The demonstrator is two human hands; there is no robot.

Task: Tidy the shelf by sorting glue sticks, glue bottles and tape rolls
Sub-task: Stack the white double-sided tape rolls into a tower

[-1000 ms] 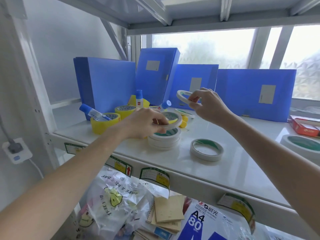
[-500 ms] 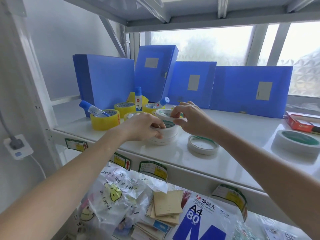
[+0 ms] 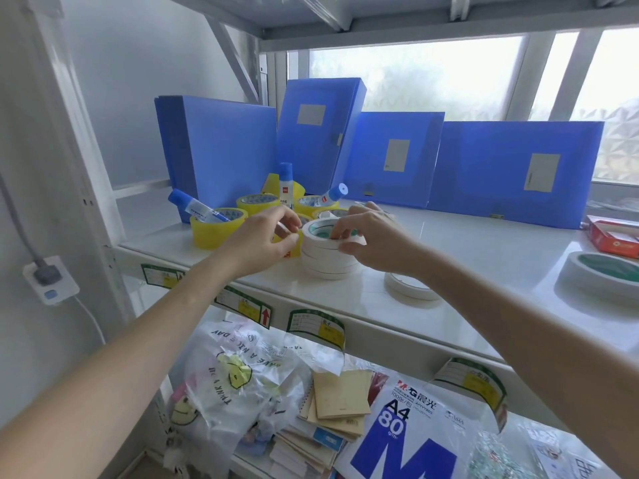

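Right hand (image 3: pixel 371 242) grip pinching top roll of white tape stack (image 3: pixel 328 255); left hand (image 3: pixel 264 242) grip narrow, touching stack at 9 o'clock.

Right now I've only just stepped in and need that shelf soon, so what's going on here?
A person is sorting tape. Both hands, left and right, are at a stack of white tape rolls on the white shelf. The right hand's fingers rest on the top roll. Yellow tape rolls and blue-capped glue bottles sit behind; two white rolls lie loose.
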